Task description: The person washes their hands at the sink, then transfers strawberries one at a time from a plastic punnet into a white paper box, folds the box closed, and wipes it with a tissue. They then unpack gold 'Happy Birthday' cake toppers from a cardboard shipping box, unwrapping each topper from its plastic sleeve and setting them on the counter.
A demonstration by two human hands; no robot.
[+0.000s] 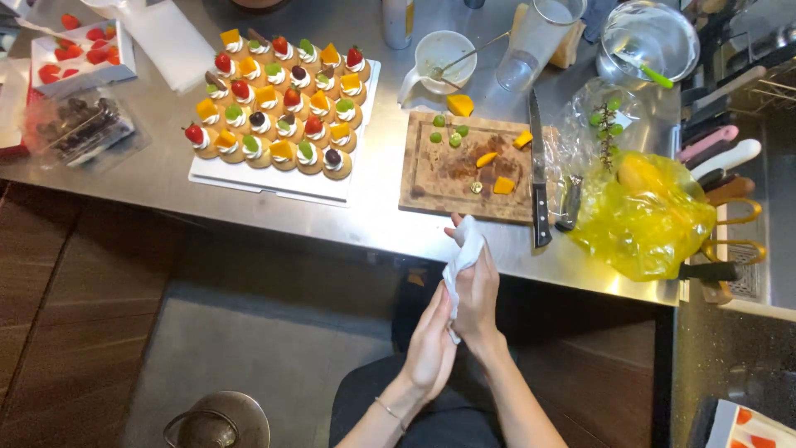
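Just off the worktop's (390, 224) near edge, the two hands are pressed together around a white cloth (461, 253). The left hand (431, 348) lies flat and loose against it from below, fingers extended. The right hand (477, 290) has its fingers curled over the cloth, gripping it, with a bunched end sticking up past the fingertips. A thin bracelet (388, 411) circles the left wrist.

Just beyond the hands, at the near edge, sits a wooden cutting board (439, 178) carrying yellow fruit pieces (502, 186) and halved green grapes (454, 138). A black-handled knife (539, 178) lies along the board's right side. Right of that, toward the near right corner, slumps a crumpled yellow plastic bag (643, 220), with a clear bag holding a grape stem (607, 133) just behind it.

Left of the board, a white tray (249, 178) holds rows of small tartlets (278, 104) topped with cream and fruit. Farther back stand a white jug with a spoon (444, 56), a clear measuring cup (539, 37) and a glass bowl (651, 37). At the far left corner sits a box of strawberries (81, 51), and nearer, a clear tub of what look like dark grapes (79, 123).
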